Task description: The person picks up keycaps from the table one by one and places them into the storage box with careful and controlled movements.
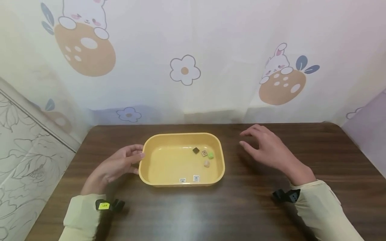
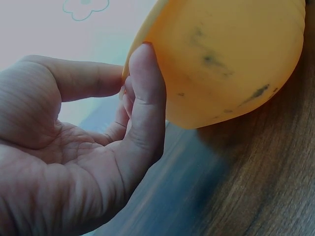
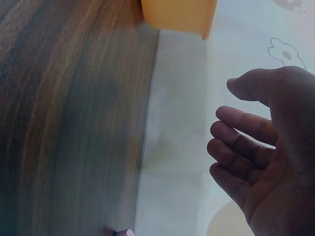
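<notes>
Glare on tabletop [image 1: 187, 217]; soft shadows

- My tray [image 1: 169, 164]: plain yellow
- Lime-green piece [image 1: 210, 155] at its three o'clock
- My counter [image 1: 187, 211]: dark brown woodgrain
- Backdrop [image 1: 223, 40], twelve o'clock: pale, rabbit-and-flower print

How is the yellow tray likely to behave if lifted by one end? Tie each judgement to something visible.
The yellow tray is probably stiff: its rim shows no bend where the left hand pinches it. Its walls look thin, so it is likely light for its size. If it tips, the small pieces inside, apparently loose, would probably slide.
</notes>
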`<state>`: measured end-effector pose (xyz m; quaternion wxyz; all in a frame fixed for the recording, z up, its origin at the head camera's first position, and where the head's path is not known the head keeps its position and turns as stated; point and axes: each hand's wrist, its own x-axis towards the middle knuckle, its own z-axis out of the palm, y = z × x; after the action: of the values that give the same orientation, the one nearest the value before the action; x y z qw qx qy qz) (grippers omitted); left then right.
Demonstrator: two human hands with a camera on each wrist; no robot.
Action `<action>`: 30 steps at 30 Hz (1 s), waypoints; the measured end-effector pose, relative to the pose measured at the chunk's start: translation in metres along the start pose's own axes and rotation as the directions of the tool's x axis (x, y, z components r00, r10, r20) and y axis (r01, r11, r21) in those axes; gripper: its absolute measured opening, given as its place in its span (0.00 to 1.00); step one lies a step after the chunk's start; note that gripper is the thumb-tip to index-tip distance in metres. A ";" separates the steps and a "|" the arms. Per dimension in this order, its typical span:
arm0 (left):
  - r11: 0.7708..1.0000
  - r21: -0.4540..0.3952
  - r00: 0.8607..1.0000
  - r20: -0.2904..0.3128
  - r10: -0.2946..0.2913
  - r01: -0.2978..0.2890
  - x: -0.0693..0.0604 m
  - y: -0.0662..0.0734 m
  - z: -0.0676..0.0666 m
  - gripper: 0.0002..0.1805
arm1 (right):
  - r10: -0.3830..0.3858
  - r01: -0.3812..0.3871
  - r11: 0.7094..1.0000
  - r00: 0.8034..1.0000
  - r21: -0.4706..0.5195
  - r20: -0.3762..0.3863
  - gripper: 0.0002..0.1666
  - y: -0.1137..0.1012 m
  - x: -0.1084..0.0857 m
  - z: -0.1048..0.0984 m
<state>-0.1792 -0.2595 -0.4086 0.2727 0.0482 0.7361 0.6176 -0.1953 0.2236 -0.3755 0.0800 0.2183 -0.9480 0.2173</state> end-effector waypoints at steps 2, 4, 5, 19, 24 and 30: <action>1.000 0.000 1.000 0.003 0.004 -0.004 0.001 0.000 0.001 0.27 | 0.006 -0.006 1.000 1.000 -0.001 -0.005 0.14 0.001 -0.001 -0.001; 1.000 0.002 1.000 0.006 0.008 -0.008 0.001 0.002 0.001 0.27 | 0.007 -0.007 1.000 1.000 -0.006 -0.011 0.14 0.003 -0.003 -0.002; 1.000 0.003 1.000 0.008 0.010 -0.010 0.002 0.003 0.001 0.28 | 0.008 -0.008 1.000 1.000 -0.008 -0.016 0.14 0.004 -0.003 -0.002; 1.000 -0.010 0.999 0.028 0.026 -0.026 -0.001 0.005 0.001 0.27 | 0.036 -0.037 0.999 0.999 -0.028 -0.028 0.14 0.019 -0.016 -0.007; 1.000 -0.015 0.999 0.030 0.025 -0.024 -0.001 0.004 0.000 0.27 | 0.052 -0.052 0.999 0.998 -0.006 -0.026 0.15 0.024 -0.021 -0.012; 1.000 -0.003 1.000 0.024 0.010 -0.010 -0.002 0.004 0.001 0.28 | 0.037 -0.037 0.999 0.999 -0.019 -0.035 0.14 0.029 -0.024 -0.016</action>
<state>-0.1784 -0.2582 -0.4043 0.2786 0.0588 0.7317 0.6193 -0.1859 0.2639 -0.3784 0.0945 0.1961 -0.9524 0.2134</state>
